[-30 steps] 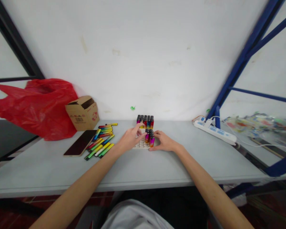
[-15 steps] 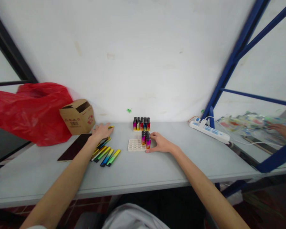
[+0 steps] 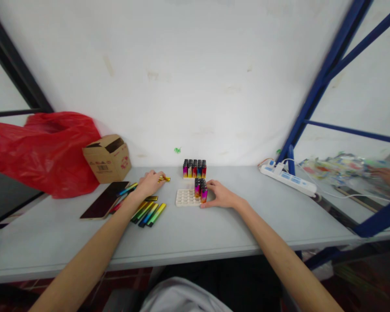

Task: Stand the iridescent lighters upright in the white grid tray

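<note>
My left hand (image 3: pixel 151 184) is closed on yellow-gold lighters (image 3: pixel 164 178) that stick out past its fingertips, their exact number unclear. Below it lies a row of loose lighters (image 3: pixel 152 214) in yellow, green and blue, with more partly hidden by my left forearm. At the centre is a white tray (image 3: pixel 185 198) with round holes. Several purple-and-orange lighters (image 3: pixel 203 194) stand upright at its right end. My right hand (image 3: pixel 222 196) curves round that end, thumb at the front corner and fingers behind the lighters, steadying the tray.
Behind the tray stands a full block of upright lighters (image 3: pixel 194 169). To the left are a dark flat phone-like slab (image 3: pixel 104 201), a cardboard box (image 3: pixel 108 160) and a red plastic bag (image 3: pixel 52 156). A power strip (image 3: pixel 287 180) lies at right; beyond the blue frame (image 3: pixel 315 86) another person's hand shows.
My left hand has shifted to the right, toward the tray, carrying yellow-gold lighters. More loose lighters now show beside my forearm. My right hand has stayed at the tray's end.
</note>
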A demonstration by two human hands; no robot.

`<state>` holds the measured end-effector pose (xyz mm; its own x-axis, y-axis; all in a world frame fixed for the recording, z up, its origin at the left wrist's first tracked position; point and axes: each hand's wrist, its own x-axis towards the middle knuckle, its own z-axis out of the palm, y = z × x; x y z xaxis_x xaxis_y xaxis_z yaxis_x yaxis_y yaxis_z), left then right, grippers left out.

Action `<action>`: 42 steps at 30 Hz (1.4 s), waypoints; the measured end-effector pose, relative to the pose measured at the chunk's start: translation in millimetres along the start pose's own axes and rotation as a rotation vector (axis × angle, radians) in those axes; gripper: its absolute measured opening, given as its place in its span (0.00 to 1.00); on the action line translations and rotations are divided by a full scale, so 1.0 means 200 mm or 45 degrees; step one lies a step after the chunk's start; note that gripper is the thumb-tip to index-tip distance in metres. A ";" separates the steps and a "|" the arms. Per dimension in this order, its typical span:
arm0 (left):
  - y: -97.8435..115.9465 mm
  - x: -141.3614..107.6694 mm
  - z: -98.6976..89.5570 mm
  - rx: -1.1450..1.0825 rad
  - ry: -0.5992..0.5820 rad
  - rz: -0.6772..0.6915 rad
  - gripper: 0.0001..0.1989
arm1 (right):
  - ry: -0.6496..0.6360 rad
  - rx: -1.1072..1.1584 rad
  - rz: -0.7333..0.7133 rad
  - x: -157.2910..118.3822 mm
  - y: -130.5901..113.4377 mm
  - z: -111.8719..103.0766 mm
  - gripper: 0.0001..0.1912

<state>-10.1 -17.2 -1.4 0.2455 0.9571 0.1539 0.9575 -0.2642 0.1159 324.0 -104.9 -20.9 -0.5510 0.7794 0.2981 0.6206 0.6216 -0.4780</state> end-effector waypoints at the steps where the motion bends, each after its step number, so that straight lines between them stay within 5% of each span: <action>1: 0.01 0.00 0.00 -0.015 0.005 0.041 0.18 | -0.001 -0.002 -0.006 0.00 0.00 0.00 0.39; 8: 0.10 -0.02 0.02 -0.171 0.030 0.271 0.11 | -0.009 -0.020 0.007 0.00 0.02 0.01 0.40; 15: 0.19 -0.03 0.01 -0.445 0.165 0.461 0.15 | -0.009 -0.010 -0.002 0.00 0.01 0.01 0.39; 19: 0.24 -0.06 -0.04 -0.623 0.283 0.440 0.19 | -0.003 -0.021 0.002 0.00 0.01 0.01 0.39; 26: 0.37 -0.16 -0.10 -1.069 0.252 0.364 0.22 | 0.000 -0.008 0.002 0.00 0.01 0.01 0.38; 35: 0.50 -0.19 -0.11 -1.443 0.106 0.234 0.23 | 0.009 -0.029 -0.021 0.00 0.02 0.01 0.39; 39: 0.53 -0.21 -0.08 -1.663 -0.161 0.309 0.23 | 0.007 -0.025 -0.021 0.00 0.02 0.01 0.38; 42: 0.54 -0.23 -0.07 -1.937 -0.335 0.197 0.20 | 0.009 -0.022 -0.020 0.00 0.02 0.01 0.38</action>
<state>80.7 -91.0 18.7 0.4990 0.8601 0.1063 -0.0900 -0.0706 0.9934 324.8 -102.0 -24.6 -0.5569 0.7701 0.3111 0.6214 0.6349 -0.4591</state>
